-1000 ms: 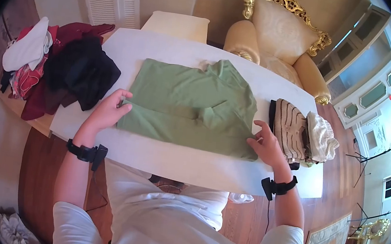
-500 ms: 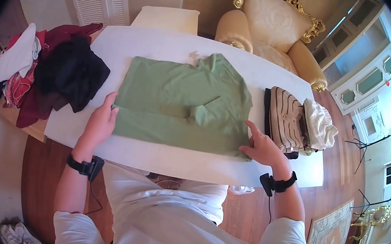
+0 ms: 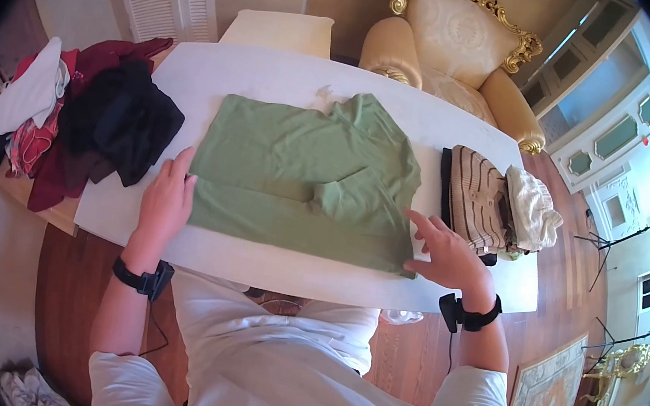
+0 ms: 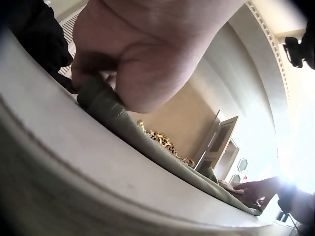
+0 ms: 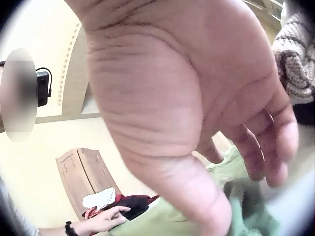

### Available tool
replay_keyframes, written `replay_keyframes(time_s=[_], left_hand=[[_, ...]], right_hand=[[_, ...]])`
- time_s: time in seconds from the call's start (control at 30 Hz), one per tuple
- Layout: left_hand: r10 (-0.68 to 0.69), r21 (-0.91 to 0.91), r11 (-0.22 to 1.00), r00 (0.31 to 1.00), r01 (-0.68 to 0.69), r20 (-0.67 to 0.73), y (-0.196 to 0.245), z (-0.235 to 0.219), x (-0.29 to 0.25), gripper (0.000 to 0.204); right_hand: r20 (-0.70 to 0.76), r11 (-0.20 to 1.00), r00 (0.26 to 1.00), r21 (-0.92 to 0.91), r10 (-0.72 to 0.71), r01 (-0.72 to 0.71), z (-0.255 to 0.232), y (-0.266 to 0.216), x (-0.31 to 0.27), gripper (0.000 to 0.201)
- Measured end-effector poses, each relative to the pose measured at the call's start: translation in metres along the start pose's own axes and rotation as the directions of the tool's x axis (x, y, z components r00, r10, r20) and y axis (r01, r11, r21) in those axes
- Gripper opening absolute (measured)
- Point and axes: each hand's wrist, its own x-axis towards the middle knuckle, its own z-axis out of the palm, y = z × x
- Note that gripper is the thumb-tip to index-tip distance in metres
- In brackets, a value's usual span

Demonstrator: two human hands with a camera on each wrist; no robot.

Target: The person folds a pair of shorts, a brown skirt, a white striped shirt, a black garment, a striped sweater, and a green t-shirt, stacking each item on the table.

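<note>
A green shirt [image 3: 291,151] lies spread on the white table [image 3: 284,279], one sleeve [image 3: 342,197] folded in over its body. At its left edge, my left hand [image 3: 167,199] pinches the cloth; the left wrist view shows the raised green edge [image 4: 101,98] between thumb and fingers. My right hand [image 3: 447,253] is beside the shirt's lower right corner, thumb and fingers spread apart. In the right wrist view the fingers [image 5: 253,157] reach loosely over the green cloth [image 5: 172,216], with nothing gripped.
A heap of clothes with a black garment [image 3: 121,124], a dark red one [image 3: 130,52] and a white one [image 3: 29,93] lies at the left. At the right sits a stack with a striped brown knit [image 3: 474,196] and a white garment [image 3: 533,207]. A gold armchair [image 3: 454,57] stands behind.
Both hands came down to the shirt's two side edges. The right fingers, closer to the corner half a second ago, have spread and drawn slightly away. The head view has shifted a little.
</note>
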Motion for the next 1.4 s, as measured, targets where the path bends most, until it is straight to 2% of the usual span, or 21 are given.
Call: replay_keyframes(time_s=[0.03,0.07,0.13,0.17,0.23,0.4,0.5,0.6,0.7,0.77,0.87,0.97,1.07,1.17,1.27,1.3,1.37,1.4], left_hand=[[0.053,0.039,0.998,0.996,-0.050,-0.077,0.002,0.000,-0.001,0.049],[0.096,0.021,0.995,0.992,-0.095,-0.076,0.004,-0.001,0.000,0.048],[0.177,-0.010,0.984,0.981,-0.178,-0.082,0.008,-0.003,0.001,0.048],[0.202,0.006,0.979,0.979,-0.202,-0.026,0.010,-0.004,0.000,0.048],[0.247,0.034,0.968,0.965,-0.250,0.084,0.010,-0.003,-0.004,0.050],[0.180,-0.041,0.984,0.957,-0.175,0.229,-0.001,0.004,-0.014,0.054],[0.179,-0.057,0.984,0.952,-0.170,0.249,0.006,-0.008,-0.013,0.053],[0.163,-0.136,0.981,0.968,-0.138,0.192,0.003,-0.013,0.004,0.051],[0.166,-0.224,0.965,0.977,-0.133,0.135,-0.008,-0.005,0.038,0.048],[0.193,-0.271,0.949,0.977,-0.163,0.088,-0.022,0.012,0.070,0.046],[0.160,-0.246,0.961,0.977,-0.123,0.139,-0.018,0.023,0.115,0.044],[0.177,-0.225,0.964,0.975,-0.144,0.133,-0.020,0.044,0.155,0.042],[0.160,-0.176,0.975,0.977,-0.134,0.144,-0.029,0.069,0.188,0.041],[0.158,-0.146,0.978,0.985,-0.147,0.064,-0.035,0.088,0.205,0.035],[0.117,-0.050,0.993,0.978,-0.110,0.170,-0.038,0.091,0.221,0.031],[0.118,-0.067,0.992,0.983,-0.110,0.143,-0.039,0.092,0.226,0.029],[0.096,-0.079,0.994,0.963,-0.078,0.253,-0.042,0.090,0.238,0.029],[0.086,-0.083,0.994,0.949,-0.063,0.304,-0.043,0.089,0.243,0.029]], right_hand=[[-0.039,1.000,0.999,0.007,0.006,-0.005,0.004,-0.004,0.003,0.080],[-0.079,1.000,0.997,0.014,0.010,-0.009,0.008,-0.007,0.007,0.069],[0.040,0.998,0.998,-0.044,-0.044,0.046,0.017,-0.010,0.011,0.044],[0.100,0.994,0.992,-0.074,-0.071,0.079,0.019,-0.011,0.012,0.032],[0.118,0.998,0.992,-0.042,-0.048,0.054,0.018,-0.013,0.016,0.029],[0.236,0.993,0.971,-0.117,0.029,-0.001,0.012,-0.007,0.016,0.032],[0.395,0.976,0.914,-0.216,0.088,-0.001,0.000,-0.015,0.026,0.032],[0.371,0.984,0.928,-0.159,-0.015,0.079,-0.017,-0.019,0.047,0.031],[0.086,0.978,0.985,-0.133,-0.150,0.160,-0.017,0.003,0.088,0.032],[-0.069,0.992,0.991,-0.065,-0.112,0.107,-0.019,0.014,0.123,0.032],[-0.269,0.998,0.961,-0.041,-0.066,0.058,-0.013,0.039,0.175,0.036],[-0.386,0.995,0.920,-0.098,-0.067,0.031,-0.010,0.057,0.218,0.037],[-0.411,0.992,0.910,-0.079,0.055,-0.095,-0.009,0.071,0.249,0.041],[-0.409,0.976,0.901,-0.092,0.145,-0.199,-0.007,0.089,0.276,0.046],[-0.429,0.954,0.876,-0.094,0.219,-0.285,-0.004,0.103,0.296,0.053],[-0.426,0.951,0.874,-0.090,0.233,-0.297,-0.003,0.105,0.299,0.054],[-0.424,0.944,0.868,-0.081,0.258,-0.320,-0.008,0.102,0.302,0.055],[-0.365,0.950,0.893,-0.064,0.264,-0.307,-0.012,0.101,0.303,0.053]])
